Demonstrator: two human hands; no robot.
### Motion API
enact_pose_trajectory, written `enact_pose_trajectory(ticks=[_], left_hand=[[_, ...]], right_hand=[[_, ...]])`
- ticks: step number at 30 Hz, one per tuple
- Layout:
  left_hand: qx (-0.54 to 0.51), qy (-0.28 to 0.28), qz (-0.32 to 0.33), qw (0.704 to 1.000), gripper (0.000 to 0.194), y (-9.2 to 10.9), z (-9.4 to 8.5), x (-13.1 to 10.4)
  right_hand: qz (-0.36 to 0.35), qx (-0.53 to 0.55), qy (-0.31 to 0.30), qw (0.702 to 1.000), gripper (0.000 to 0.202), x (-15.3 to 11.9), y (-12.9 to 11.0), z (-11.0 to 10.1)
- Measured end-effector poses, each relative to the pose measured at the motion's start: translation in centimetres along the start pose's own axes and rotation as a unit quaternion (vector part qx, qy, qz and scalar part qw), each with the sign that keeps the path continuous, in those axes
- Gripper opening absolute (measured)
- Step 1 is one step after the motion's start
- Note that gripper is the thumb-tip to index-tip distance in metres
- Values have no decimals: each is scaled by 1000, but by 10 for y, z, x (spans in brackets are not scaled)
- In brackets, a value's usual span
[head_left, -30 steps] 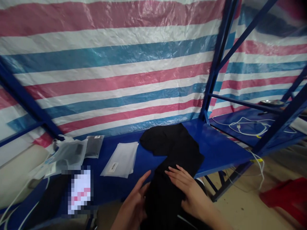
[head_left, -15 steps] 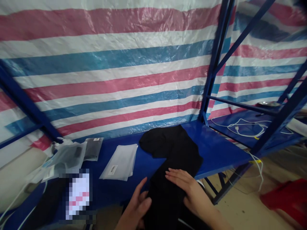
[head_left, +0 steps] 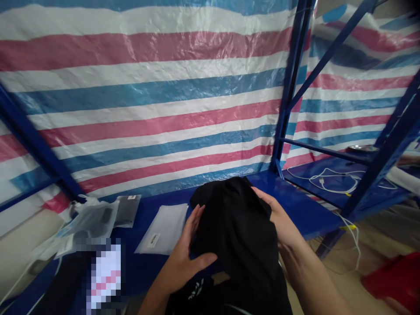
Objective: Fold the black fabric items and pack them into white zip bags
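A black cloth garment point(head_left: 236, 232) is bunched up between my two hands, partly over the blue table point(head_left: 305, 210) and partly over my lap. My left hand point(head_left: 183, 258) is at its left side, thumb spread away from the fingers, with the fingertips against the fabric. On the other side, my right hand point(head_left: 282, 223) grips the garment's upper right edge; some of its fingers are hidden behind the cloth. Left of the garment lies a stack of translucent white plastic bags point(head_left: 167, 225) with a barcode label on the top one.
Clear bags with dark contents point(head_left: 126, 211) lie at the table's left end, near a pixelated bright patch point(head_left: 106, 275). Blue metal posts point(head_left: 285, 109) rise before a striped tarp point(head_left: 164, 96). White cables point(head_left: 337, 181) lie on the neighbouring table; something red point(head_left: 393, 280) is low at right.
The garment lay stretched along the table under my right hand; now it is gathered and lifted. My right hand has moved up and right to its edge, my left hand slightly forward.
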State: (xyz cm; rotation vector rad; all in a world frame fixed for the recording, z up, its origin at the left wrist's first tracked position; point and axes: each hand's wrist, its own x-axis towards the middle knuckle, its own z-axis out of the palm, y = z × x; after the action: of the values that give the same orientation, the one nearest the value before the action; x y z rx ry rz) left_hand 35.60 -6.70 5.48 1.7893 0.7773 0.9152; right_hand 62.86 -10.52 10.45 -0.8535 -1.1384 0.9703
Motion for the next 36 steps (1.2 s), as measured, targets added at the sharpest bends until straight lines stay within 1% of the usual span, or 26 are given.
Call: enact_pose_trajectory(ticks=[2,4,7,9,11,14,16,18,20,22,23,24,25,27,28,29,30,32,33,36], left_hand=[[19,-16,-44,999,115,-1,-1,10],[13,-6,-78,997,108,-6,2,19],[5,17,-97,995,92,-20,8,27],[27,31,-99,994,82,-31,10,30],[51,37,-106,992,75,-40,11,31],[98,20,-128,987,70,-46,13,26],[161,20,-137,977,69,-45,16,20],[249,46,-130,959,68,-42,18,12],[334,72,-100,935,66,-42,20,6],[379,73,-66,920,61,-44,21,1],[384,68,-54,919,56,-46,21,0],[382,62,-46,921,51,-48,20,-1],[375,60,-41,924,48,-50,19,-2],[357,65,-36,931,45,-54,18,-4],[345,67,-38,936,43,-54,17,-5],[330,68,-41,941,41,-55,17,-5],[314,69,-44,946,40,-54,17,-6],[283,76,-50,955,37,-52,18,-7],[271,81,-54,958,36,-51,19,-8],[275,98,-50,955,33,-45,20,-12]], right_hand=[[25,49,-8,998,48,17,5,0],[42,82,-9,996,50,33,17,-1],[66,107,-8,992,53,55,47,-2],[62,92,-18,994,50,68,70,-5],[44,50,-47,997,46,78,93,-10],[5,-52,-113,992,42,89,123,-20],[-31,-139,-154,978,38,93,136,-28],[-68,-249,-171,951,36,95,142,-33],[-102,-364,-167,910,43,95,143,-36],[-127,-432,-177,875,57,95,140,-40],[-130,-440,-191,868,66,96,137,-43],[-119,-435,-209,868,75,96,133,-46],[-92,-423,-231,872,83,97,129,-51],[-13,-396,-269,878,93,97,117,-62],[14,-390,-277,878,92,96,109,-67],[18,-392,-275,878,87,93,101,-70],[-3,-398,-264,878,79,88,93,-71],[-95,-416,-229,875,57,71,77,-67],[-135,-419,-222,870,50,59,71,-62],[-178,-436,-228,852,35,18,63,-42]])
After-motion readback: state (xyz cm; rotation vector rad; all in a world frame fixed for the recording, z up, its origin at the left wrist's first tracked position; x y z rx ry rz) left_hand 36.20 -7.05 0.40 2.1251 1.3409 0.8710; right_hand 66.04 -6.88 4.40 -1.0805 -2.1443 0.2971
